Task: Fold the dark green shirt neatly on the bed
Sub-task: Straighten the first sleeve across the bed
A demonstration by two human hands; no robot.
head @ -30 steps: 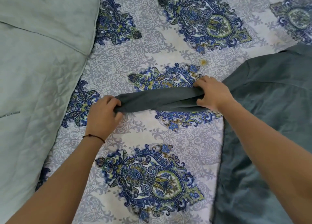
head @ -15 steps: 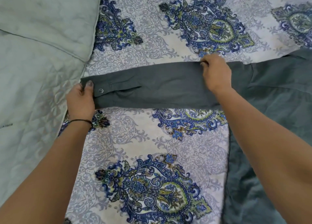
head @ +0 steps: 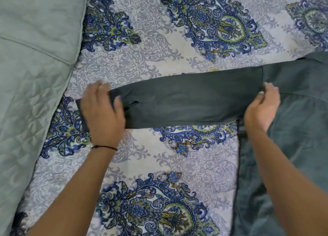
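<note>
The dark green shirt point(head: 300, 122) lies on the patterned bed sheet point(head: 179, 163) at the right, its body running off the frame. One long sleeve point(head: 195, 100) stretches flat to the left across the sheet. My left hand point(head: 103, 113) rests palm down on the cuff end, fingers spread, hiding most of the cuff. My right hand point(head: 262, 109) sits at the sleeve's shoulder end by the armpit seam, fingers loosely extended and touching the cloth.
A pale green quilted blanket point(head: 26, 111) covers the left side of the bed, with a matching pillow point(head: 35, 13) at the top left. Bare sheet shows above and below the sleeve.
The sleeve, bunched between both hands a second ago, is now spread flat and longer. My left hand moved onto the cuff. My right hand slid from the sleeve's upper edge to the armpit seam.
</note>
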